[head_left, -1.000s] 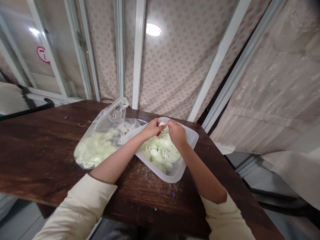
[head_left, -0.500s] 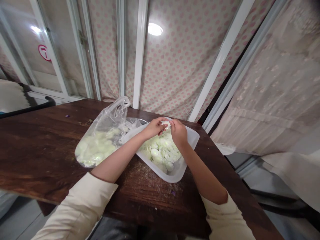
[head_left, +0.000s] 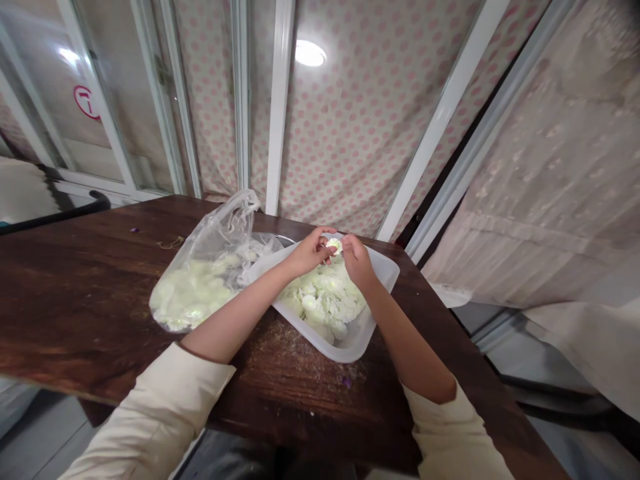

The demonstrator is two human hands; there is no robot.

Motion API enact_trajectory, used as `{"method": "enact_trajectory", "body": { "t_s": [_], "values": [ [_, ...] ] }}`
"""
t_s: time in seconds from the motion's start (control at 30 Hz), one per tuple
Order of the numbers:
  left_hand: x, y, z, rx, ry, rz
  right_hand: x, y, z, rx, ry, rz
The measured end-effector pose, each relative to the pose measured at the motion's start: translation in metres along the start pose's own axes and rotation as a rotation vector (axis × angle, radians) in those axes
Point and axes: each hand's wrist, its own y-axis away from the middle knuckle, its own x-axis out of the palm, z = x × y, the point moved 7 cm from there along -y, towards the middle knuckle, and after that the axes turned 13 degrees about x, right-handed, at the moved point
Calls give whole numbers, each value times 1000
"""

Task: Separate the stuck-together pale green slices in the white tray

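Between the thumb and fingers of my left hand (head_left: pixel 314 250) is a small white flower head (head_left: pixel 335 246) with a yellow-green centre. At its right edge my right hand (head_left: pixel 358 259) is closed, fingertips pinched together against the petals. Both hands are over the far part of a white plastic tub (head_left: pixel 345 352). Inside the tub lies a heap of pale green-white flower heads (head_left: pixel 325 300), partly hidden by my forearms. To the left stands a clear plastic bag (head_left: pixel 193 290) holding more pale green-white pieces, its handles sticking up.
The dark wooden table (head_left: pixel 75 293) has a bit of string (head_left: pixel 171 243) and small purple scraps on it. A metal rim (head_left: pixel 285 239) shows behind the tub. Glazed panels with a dotted curtain (head_left: pixel 360 133) rise at the table's far edge.
The flower head has turned, so its yellow-green centre now faces me. My right fingers have shifted slightly right along it. The tub and bag stay in place.
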Motion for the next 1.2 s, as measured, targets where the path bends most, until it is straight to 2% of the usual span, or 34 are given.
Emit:
{"method": "enact_trajectory", "body": {
  "t_s": [0.1, 0.27, 0.43, 0.57, 0.67, 0.8, 0.9, 1.03, 1.2],
  "values": [
    [1, 1, 0, 7, -10, 8, 6, 3, 8, 6, -42, 90],
    [3, 1, 3, -47, -70, 75, 3, 3, 11, -10, -42, 65],
    [0, 2, 3, -78, -95, 40, 3, 3, 10, 3, -27, 71],
    [4, 3, 4, -88, -58, 62, 1, 4, 12, 17, 1, 58],
    [5, 4, 6, -106, -37, 69, -2, 6, 16, 18, 82, 25],
    [1, 3, 7, -102, -47, 27, -11, 6, 18, -4, 189, -122],
    [-2, 2, 9, -95, -33, -7, -18, 0, 1, 75, 77, -184],
    [-4, 1, 12, -80, -51, -19, -12, -9, -32, 272, -249, -93],
    [-4, 1, 15, -86, -68, -20, -4, -7, -28, 301, -369, 17]
  ]
}}
